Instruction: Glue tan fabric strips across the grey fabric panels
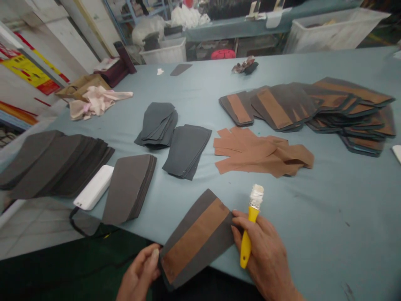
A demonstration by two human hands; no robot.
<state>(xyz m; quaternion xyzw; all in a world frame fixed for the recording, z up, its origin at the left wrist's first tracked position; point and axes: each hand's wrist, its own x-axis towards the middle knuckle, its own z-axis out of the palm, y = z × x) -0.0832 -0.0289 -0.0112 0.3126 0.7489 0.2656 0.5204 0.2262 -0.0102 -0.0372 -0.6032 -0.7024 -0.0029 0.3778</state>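
A dark grey tapered panel (188,218) with a brown strip (196,240) along its middle is held tilted over the table's near edge. My left hand (140,274) is closed on its lower left corner, thumb on top. My right hand (266,255) grips a paintbrush (246,248) with a yellow handle, its whitish bristles pointing up and away. The thumb and fingertips of that hand also touch the panel's right edge. Beyond the panel lies a loose pile of brown strips (260,150).
Dark panels lie in stacks at left (56,167), near left (128,184) and centre (188,148). Panels with brown strips (282,104) are heaped at far right. A white power bank-like block (94,188) with a black cable rests between two stacks. Pinkish cloth (95,100) lies at far left.
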